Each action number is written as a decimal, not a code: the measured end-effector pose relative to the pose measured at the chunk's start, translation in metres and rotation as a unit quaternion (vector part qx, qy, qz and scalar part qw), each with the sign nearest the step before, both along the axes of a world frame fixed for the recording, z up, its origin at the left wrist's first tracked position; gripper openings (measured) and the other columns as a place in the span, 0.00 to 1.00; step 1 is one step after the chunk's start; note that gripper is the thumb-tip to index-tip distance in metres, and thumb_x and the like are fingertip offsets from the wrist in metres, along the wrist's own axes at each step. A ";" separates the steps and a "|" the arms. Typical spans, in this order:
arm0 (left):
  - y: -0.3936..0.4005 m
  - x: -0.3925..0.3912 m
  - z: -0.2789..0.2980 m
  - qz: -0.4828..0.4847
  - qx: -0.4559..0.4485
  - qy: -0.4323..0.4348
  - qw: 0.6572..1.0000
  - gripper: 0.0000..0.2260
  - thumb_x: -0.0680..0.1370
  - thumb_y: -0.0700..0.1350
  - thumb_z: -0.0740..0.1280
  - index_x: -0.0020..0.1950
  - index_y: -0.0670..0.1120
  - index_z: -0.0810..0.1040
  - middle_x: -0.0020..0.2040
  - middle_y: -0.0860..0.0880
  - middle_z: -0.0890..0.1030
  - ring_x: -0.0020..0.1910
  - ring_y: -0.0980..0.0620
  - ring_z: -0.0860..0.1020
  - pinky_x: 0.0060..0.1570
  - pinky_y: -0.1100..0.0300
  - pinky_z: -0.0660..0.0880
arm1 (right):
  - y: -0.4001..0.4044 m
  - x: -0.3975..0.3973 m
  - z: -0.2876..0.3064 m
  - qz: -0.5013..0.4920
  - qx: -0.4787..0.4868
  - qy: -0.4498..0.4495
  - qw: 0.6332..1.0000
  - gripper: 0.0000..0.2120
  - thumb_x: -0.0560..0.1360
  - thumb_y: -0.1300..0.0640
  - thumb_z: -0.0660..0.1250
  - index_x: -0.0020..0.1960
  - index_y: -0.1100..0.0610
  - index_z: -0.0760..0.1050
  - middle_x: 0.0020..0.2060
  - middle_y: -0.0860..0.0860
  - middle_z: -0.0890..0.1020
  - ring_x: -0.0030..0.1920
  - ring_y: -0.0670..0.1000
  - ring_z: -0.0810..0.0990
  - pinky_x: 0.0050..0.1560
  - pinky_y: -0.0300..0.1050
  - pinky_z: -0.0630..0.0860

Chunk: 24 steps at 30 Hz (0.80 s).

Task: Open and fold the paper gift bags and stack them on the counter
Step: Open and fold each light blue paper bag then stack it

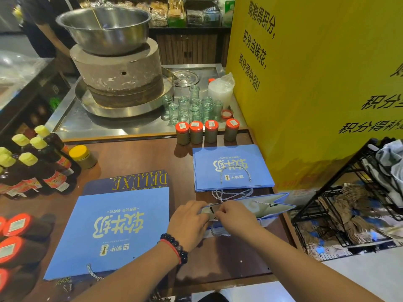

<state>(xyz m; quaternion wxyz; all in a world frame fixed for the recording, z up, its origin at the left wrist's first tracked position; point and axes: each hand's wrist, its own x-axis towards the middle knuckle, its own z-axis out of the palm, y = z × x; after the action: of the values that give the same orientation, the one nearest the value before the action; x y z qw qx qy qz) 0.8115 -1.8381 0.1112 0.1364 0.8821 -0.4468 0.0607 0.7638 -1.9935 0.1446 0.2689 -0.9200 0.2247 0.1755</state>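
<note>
Two piles of blue gift bags lay flat on the brown counter. The small pile sat at about one o'clock from the hands, with its rope handles hanging toward the person. The big pile lay at nine o'clock, on top of a dark bag that said DELUXE. One more bag was partly open between the hands, its mouth pointing to three o'clock. The left hand held its near edge, fingers curled over the paper. The right hand pinched the rim with fingertips together. Some bags looked done. This one looked like it needed folding and stacking, and I could not tell how many more were left.
</note>
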 end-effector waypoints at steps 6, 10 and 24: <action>0.000 0.003 -0.002 -0.005 -0.010 0.004 1.000 0.06 0.64 0.45 0.76 0.40 0.51 0.84 0.50 0.50 0.82 0.43 0.47 0.79 0.33 0.56 0.74 | -0.018 0.000 0.007 -0.125 0.086 -0.113 0.982 0.12 0.78 0.56 0.60 0.43 0.62 0.76 0.40 0.57 0.79 0.45 0.58 0.76 0.46 0.51 0.72; -0.002 0.003 -0.004 0.009 -0.018 0.010 1.000 0.05 0.69 0.47 0.73 0.44 0.50 0.84 0.49 0.54 0.81 0.45 0.50 0.78 0.36 0.57 0.75 | -0.025 -0.013 0.012 -0.144 0.101 -0.182 0.967 0.08 0.79 0.57 0.61 0.44 0.55 0.77 0.39 0.48 0.80 0.41 0.48 0.76 0.40 0.36 0.69; -0.001 0.008 -0.002 0.015 -0.026 0.040 0.999 0.11 0.72 0.48 0.63 0.44 0.48 0.84 0.49 0.53 0.81 0.48 0.51 0.79 0.39 0.57 0.77 | 0.021 -0.043 -0.026 -0.089 0.179 -0.119 0.973 0.09 0.78 0.54 0.65 0.57 0.51 0.75 0.50 0.47 0.81 0.51 0.47 0.78 0.54 0.42 0.72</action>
<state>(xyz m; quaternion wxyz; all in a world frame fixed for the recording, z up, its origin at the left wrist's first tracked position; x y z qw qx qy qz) 0.8198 -1.8391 0.1091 0.1762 0.8865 -0.4261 0.0389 0.7208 -1.9729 0.1186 0.4687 -0.8475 0.2366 0.0778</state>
